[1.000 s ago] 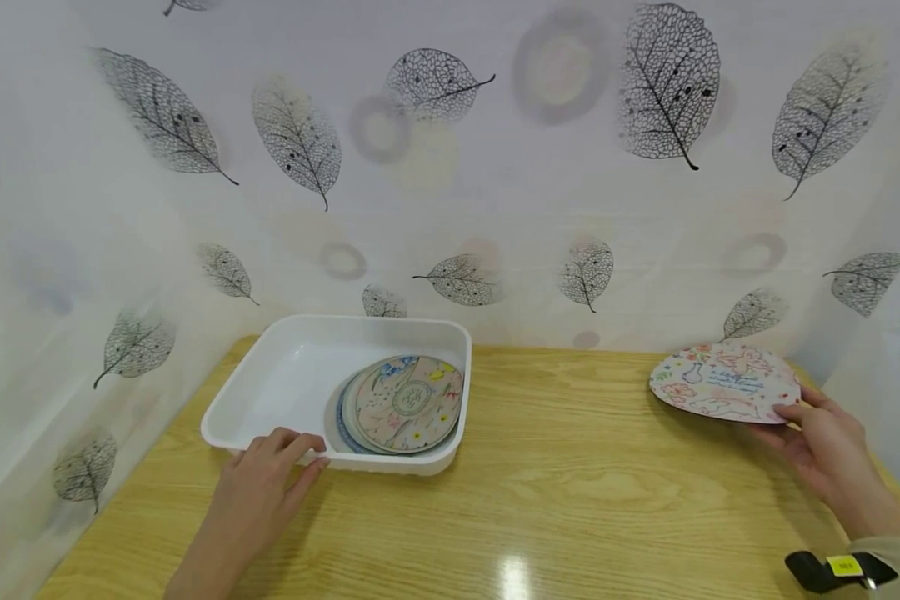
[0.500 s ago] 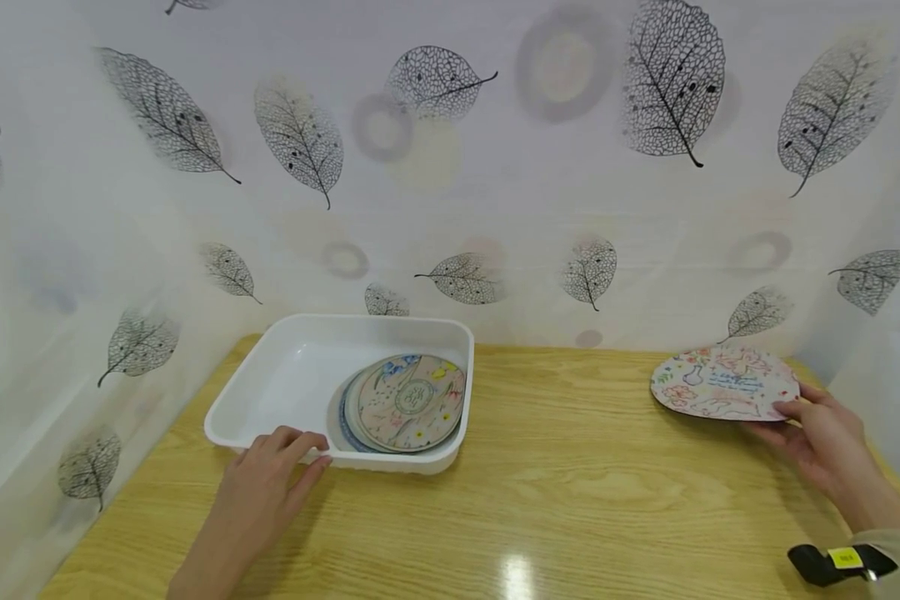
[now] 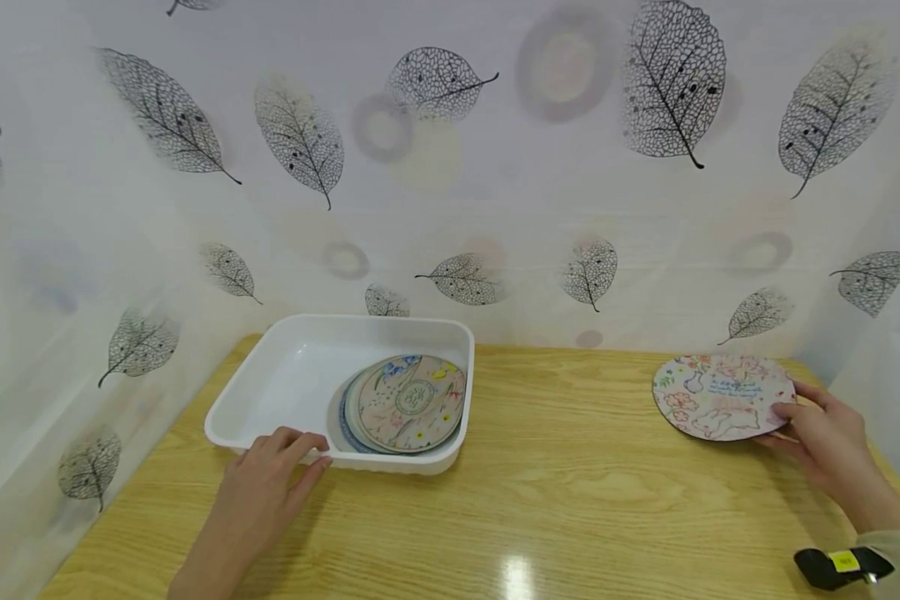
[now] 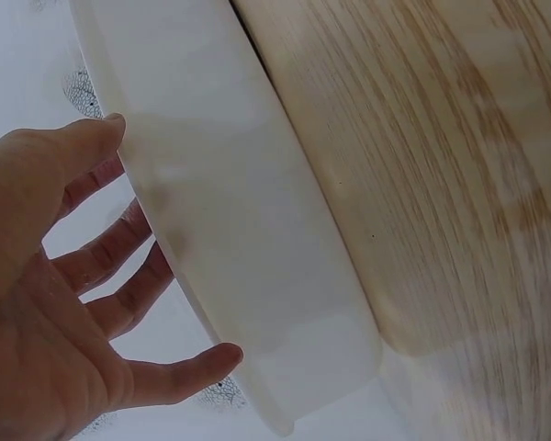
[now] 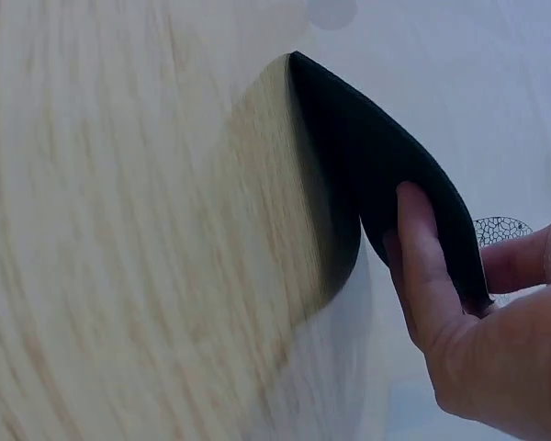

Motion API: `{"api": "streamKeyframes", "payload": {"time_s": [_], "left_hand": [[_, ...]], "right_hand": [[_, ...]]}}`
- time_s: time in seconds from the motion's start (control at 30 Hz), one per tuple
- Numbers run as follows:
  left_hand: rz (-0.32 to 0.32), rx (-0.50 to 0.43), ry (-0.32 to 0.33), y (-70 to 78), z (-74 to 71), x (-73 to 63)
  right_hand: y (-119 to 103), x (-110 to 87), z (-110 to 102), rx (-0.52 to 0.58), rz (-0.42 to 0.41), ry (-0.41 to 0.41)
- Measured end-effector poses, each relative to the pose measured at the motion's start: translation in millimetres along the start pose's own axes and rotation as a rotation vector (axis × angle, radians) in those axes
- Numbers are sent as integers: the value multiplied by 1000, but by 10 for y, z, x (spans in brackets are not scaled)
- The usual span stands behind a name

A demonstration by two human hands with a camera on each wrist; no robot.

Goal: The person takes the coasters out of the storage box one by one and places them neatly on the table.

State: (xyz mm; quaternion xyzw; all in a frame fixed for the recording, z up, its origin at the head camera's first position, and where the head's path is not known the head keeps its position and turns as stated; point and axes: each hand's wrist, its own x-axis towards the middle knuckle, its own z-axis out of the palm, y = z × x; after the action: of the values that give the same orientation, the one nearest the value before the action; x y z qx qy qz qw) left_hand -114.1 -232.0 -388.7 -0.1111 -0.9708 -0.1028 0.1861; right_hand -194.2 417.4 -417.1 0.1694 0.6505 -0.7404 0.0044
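A round printed mat is in the right hand, at the far right of the wood-grain worktop. The thumb lies on the decorated face at the near right edge, and the fingers lie against the dark backing underneath, so the gap between them is only the mat's thin edge. This edge hold leaves most of the print uncovered. The mat slopes, its far end low over the worktop; whether that end touches, I cannot tell.

The left hand grips the near rim of a white plastic basin on the left side of the worktop: some fingers hook over the rim while the thumb presses outside, parted by little more than the wall. That grip probably serves to steady the basin.

Inside, a stack of overlapping round mats sits toward the right wall and front corner, the walls perhaps keeping the fan from spreading.
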Motion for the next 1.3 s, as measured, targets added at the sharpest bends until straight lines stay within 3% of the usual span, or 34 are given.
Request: {"api": "streamKeyframes", "payload": {"time_s": [0.23, 0.33, 0.63, 1.3], "left_hand": [[-6, 13, -5, -6, 7, 1], [-4, 18, -2, -8, 11, -1], [1, 6, 4, 3, -2, -11], [12, 9, 41, -3, 21, -27]], "right_hand": [[-29, -9, 69, -521, -45, 154], [-17, -4, 93, -680, -68, 214], [4, 41, 92, -879, -54, 307], [-11, 109, -59, -1182, -187, 277]]}}
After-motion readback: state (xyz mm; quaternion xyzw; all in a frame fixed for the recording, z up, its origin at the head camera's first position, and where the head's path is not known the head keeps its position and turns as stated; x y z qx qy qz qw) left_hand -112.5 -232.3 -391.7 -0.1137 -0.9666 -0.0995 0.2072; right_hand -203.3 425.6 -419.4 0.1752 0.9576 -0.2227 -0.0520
